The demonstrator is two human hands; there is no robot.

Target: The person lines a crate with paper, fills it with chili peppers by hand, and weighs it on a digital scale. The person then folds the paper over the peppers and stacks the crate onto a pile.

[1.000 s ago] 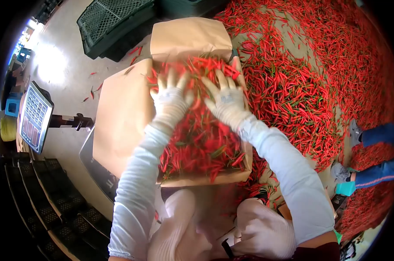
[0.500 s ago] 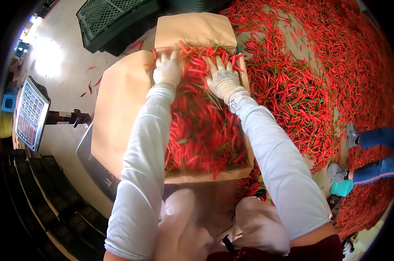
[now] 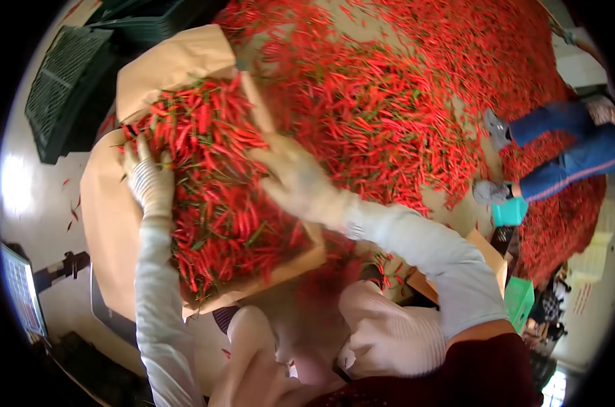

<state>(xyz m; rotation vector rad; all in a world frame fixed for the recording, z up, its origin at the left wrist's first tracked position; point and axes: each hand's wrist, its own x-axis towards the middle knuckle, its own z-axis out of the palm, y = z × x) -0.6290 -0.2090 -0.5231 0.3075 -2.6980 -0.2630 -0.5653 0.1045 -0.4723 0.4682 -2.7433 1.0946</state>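
Observation:
A brown paper-lined box (image 3: 110, 230) with raised flaps is heaped with red chili peppers (image 3: 219, 183), some with green stems. My left hand (image 3: 151, 182), in a pale striped glove, rests on the chilies along the left side of the box with its fingers spread. My right hand (image 3: 301, 178), gloved too and blurred by motion, is over the box's right edge. Its fingers are apart and point left toward the chilies; nothing shows in its grasp. Light sleeves cover both forearms.
A large pile of loose chilies (image 3: 382, 115) covers the floor to the right. Dark plastic crates (image 3: 70, 88) stand at the upper left. A scale display (image 3: 24, 288) is at the left. Another person's legs (image 3: 565, 149) and a green container (image 3: 519, 302) are at the right.
The view has turned to the right, so the box sits further left. My right hand has moved from the far end of the chilies back to the box's right edge.

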